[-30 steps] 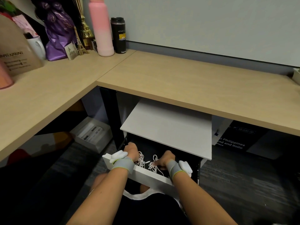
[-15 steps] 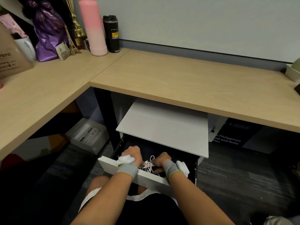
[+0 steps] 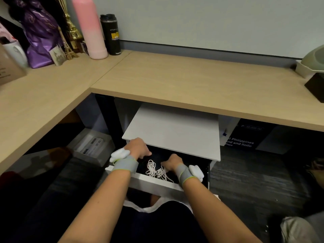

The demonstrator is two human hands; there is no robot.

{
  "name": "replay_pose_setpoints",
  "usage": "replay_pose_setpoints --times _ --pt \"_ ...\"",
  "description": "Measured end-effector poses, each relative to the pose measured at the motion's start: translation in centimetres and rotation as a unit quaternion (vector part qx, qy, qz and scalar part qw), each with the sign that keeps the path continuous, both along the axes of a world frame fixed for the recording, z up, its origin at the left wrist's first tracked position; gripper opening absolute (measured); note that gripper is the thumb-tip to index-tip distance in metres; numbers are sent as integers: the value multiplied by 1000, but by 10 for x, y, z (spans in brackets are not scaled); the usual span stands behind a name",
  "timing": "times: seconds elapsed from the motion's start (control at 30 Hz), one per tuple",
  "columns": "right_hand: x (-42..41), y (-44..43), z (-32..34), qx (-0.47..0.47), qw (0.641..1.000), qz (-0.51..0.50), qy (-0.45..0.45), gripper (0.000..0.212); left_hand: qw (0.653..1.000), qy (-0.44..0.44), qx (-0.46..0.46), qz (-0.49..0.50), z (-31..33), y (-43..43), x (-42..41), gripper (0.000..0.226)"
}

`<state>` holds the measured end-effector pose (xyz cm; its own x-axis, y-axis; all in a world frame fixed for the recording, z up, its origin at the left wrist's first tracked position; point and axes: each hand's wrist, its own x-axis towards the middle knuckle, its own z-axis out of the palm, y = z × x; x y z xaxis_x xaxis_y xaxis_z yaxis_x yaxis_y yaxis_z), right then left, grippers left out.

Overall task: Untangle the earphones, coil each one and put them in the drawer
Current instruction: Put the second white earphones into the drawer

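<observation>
Earphones (image 3: 156, 170): white cords in a loose heap on the dark bottom of the open drawer (image 3: 154, 184), close behind its front wall, with both hands reaching in over them. The left hand (image 3: 138, 149) hangs just above and left of the heap with its fingers bent downward. The right hand (image 3: 171, 162) sits at the heap's right edge, fingertips at or just beside the topmost loops. Whether either grip is closed on a cord cannot be told, since the fingers face away from the camera and the drawer interior is dark. The cords look mingled rather than coiled separately, so the untangling appears to lie ahead.

Hazards: drawing a loop upward before the free ends are found would likely tighten the knots. A cord lifted over the front wall could snag on its edge or slip down between the drawer and the person's lap. The white pads on the grey wristbands (image 3: 125, 164) could catch stray loops.

Obstructions and surroundings: the white cabinet top (image 3: 175, 135) overhangs the rear of the drawer, which limits room to lift and hides anything pushed back. The counter (image 3: 175, 79) above carries a pink bottle (image 3: 89, 28), a black tumbler (image 3: 111, 34) and a purple bag (image 3: 38, 32), all well apart from the work. A pale box (image 3: 91, 146) lies on the floor to the left.
</observation>
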<state>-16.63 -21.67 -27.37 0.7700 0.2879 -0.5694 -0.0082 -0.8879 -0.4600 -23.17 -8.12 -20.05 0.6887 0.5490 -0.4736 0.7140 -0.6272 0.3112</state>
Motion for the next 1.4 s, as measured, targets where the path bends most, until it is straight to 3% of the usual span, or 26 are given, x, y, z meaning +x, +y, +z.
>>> replay_pose_setpoints --times 0.13,0.23,0.33,0.53,0.6,0.7,0.77,0.87,0.93,1.0,1.1,1.23,1.4 --pt "-21 -9 -1 6 1000 6 -11 42 995 -8 -45 -92 -6 -10 -12 31" --pt "-33 -21 -1 24 1000 3 -12 41 969 61 -132 -202 -17 -18 -24 39" --pt "-43 -37 8 21 1000 8 -10 44 941 110 -116 -298 -19 -21 -35 40" --pt "-63 -59 29 -23 996 85 9 74 916 40 -106 -385 -20 -23 -48 34" --pt "-65 -62 32 -3 995 99 -8 66 925 -10 -91 -369 -23 -23 -52 33" --pt "-60 -63 30 41 992 95 -68 53 952 -126 -77 -270 -31 -20 -58 41" --pt "-58 -61 26 73 985 78 -133 42 955 -199 -72 -208 -34 -22 -60 61" --pt "-60 -55 20 102 958 36 -266 49 956 -241 -4 -167 -30 -25 -59 99" --pt "-61 -52 16 112 939 31 -323 67 957 -224 68 -171 -25 -22 -55 120" --pt "-57 -48 13 97 927 52 -359 90 962 -178 84 -188 -23 -13 -51 134" --pt "-47 -40 11 45 929 93 -355 112 966 -92 87 -226 -20 -1 -42 138" --pt "-33 -22 6 -5 932 148 -331 126 970 -35 82 -226 -14 13 -36 136" --pt "-17 -16 5 4 923 183 -339 127 975 -15 87 -205 -8 37 -38 128"
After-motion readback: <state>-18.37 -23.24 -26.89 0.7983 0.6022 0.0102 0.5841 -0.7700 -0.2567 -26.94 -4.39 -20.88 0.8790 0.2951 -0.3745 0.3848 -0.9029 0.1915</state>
